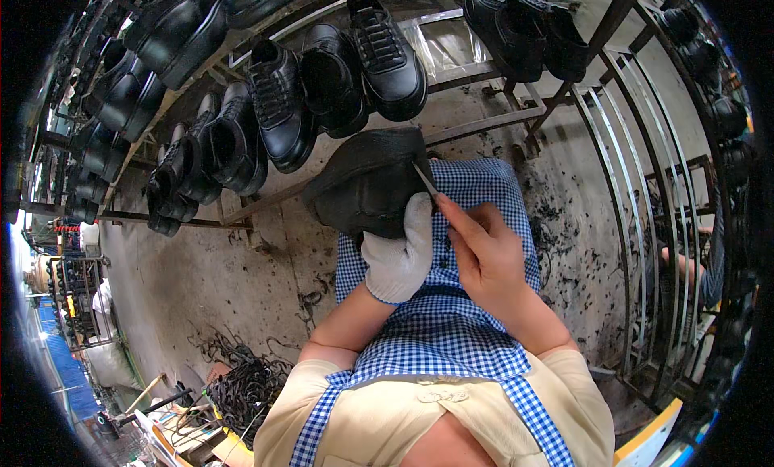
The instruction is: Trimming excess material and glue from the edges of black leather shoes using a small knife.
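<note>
My left hand (400, 261), in a white knitted glove, grips a matte black shoe (363, 189) from its near side, thumb up along its right end. The glove hides part of the shoe, and I cannot tell exactly which way it is turned. In my bare right hand (489, 253) is a slim knife (424, 177), its pale pointed blade angled up and left. The blade's tip lies at the shoe's right edge; whether it cuts in cannot be made out. Both hands are over my blue checked apron (443, 342).
Finished-looking black lace-up shoes (387, 56) line a metal rack ahead and to the left. More shoes (524, 31) stand farther right. Bare metal frames (629, 136) rise at right, with another person's arm (685, 265) beyond. Black strips (246, 386) lie heaped lower left; scraps dot the floor (242, 281).
</note>
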A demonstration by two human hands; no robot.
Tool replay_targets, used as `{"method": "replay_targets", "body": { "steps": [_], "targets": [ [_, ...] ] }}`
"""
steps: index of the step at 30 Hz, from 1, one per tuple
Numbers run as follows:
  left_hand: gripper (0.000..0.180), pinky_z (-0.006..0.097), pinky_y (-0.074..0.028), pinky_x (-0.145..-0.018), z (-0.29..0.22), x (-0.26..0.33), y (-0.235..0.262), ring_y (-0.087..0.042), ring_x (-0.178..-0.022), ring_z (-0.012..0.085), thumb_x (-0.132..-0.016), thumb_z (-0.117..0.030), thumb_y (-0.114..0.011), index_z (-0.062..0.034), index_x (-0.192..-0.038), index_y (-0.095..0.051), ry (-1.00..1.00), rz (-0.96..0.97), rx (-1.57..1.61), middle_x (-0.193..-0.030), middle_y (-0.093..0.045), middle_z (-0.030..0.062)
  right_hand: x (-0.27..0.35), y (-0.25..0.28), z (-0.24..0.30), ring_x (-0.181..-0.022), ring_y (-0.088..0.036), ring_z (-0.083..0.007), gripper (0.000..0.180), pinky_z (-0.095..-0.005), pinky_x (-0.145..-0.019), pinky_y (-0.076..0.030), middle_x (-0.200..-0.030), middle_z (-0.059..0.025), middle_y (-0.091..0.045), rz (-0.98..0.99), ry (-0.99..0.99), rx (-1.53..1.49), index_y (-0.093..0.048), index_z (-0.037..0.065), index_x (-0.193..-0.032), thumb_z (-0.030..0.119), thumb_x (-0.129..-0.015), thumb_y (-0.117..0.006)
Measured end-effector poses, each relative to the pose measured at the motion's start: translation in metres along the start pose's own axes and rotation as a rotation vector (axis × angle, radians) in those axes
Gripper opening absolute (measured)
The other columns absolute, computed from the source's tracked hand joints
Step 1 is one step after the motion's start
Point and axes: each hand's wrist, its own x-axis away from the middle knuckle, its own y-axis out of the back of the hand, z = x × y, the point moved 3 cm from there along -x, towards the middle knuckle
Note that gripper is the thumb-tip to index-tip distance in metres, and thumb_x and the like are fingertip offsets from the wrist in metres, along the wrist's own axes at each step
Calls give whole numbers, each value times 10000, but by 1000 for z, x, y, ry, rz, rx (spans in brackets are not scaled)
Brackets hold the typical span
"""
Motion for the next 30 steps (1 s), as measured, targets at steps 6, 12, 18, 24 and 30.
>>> {"method": "replay_targets", "body": {
  "steps": [6,12,18,24,30],
  "targets": [
    [213,307,-547,-743,8,-1,-4,-694,-866,208,-917,-81,-593,2,-1105,-650,-62,-110,73,-995,-700,126,2,-16,-2,-633,-572,-224,473,-302,-553,-463,-814,-128,-559,-65,-3,4,-597,84,-1268,-71,-821,-594],
    [227,303,-546,-751,7,-3,-2,-696,-891,209,-911,-83,-607,14,-1112,-647,-58,-160,50,-1010,-699,132,-2,-19,-2,-663,-597,-236,467,-304,-564,-474,-865,-134,-584,-66,-28,4,-593,103,-1277,-62,-840,-578],
    [244,315,-522,-808,4,-7,1,-672,-938,209,-933,-126,-578,4,-1133,-631,-59,-150,-28,-1058,-684,130,-9,-31,-8,-637,-613,-269,523,-355,-531,-507,-924,-120,-589,-88,1,10,-531,180,-1345,25,-849,-587],
    [282,341,-494,-881,12,-4,-7,-645,-1016,243,-927,-120,-580,10,-1176,-598,-102,-129,-52,-1121,-657,156,-15,-30,-6,-662,-621,-273,533,-377,-546,-509,-929,-124,-586,-113,-11,37,-530,181,-1342,26,-836,-587],
    [289,339,-483,-896,7,9,-11,-645,-1009,269,-909,-97,-603,21,-1172,-594,-108,-69,61,-1112,-654,159,-47,-6,-33,-614,-557,-187,410,-259,-573,-427,-788,-114,-553,-245,94,-89,-596,76,-1247,-10,-846,-608]
  ]
}}
